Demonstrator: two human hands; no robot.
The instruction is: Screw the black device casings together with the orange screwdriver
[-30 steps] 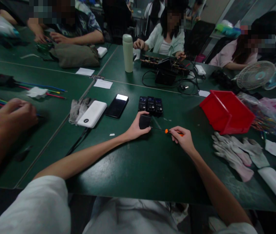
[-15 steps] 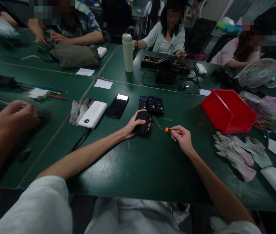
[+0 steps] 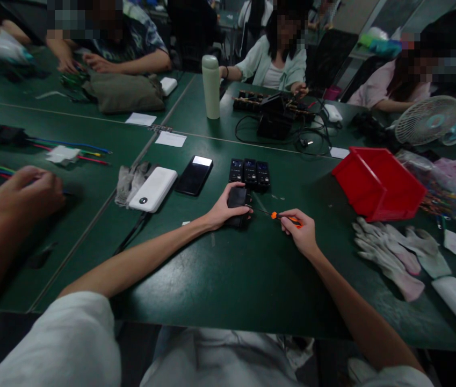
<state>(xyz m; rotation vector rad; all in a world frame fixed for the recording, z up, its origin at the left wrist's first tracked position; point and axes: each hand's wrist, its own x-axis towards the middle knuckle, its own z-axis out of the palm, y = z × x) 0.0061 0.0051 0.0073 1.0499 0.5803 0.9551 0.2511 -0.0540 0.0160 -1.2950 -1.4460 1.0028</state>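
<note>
My left hand is wrapped round a small black box-shaped device, held just above the green table. In my right hand is a screwdriver with an orange and black handle. Its thin shaft points left toward the device; whether the tip touches it I cannot tell. Just behind the held device, several similar black devices stand side by side in a row. A black smartphone lies to the left of them.
Left of the phone are a white power bank with a cable and a grey glove. On the right lie a red bin and work gloves. A green bottle stands farther back. A co-worker's hand is at the left.
The black device has turned in my left hand, so another face shows, and my thumb has shifted lower. The screwdriver has moved very slightly left.
</note>
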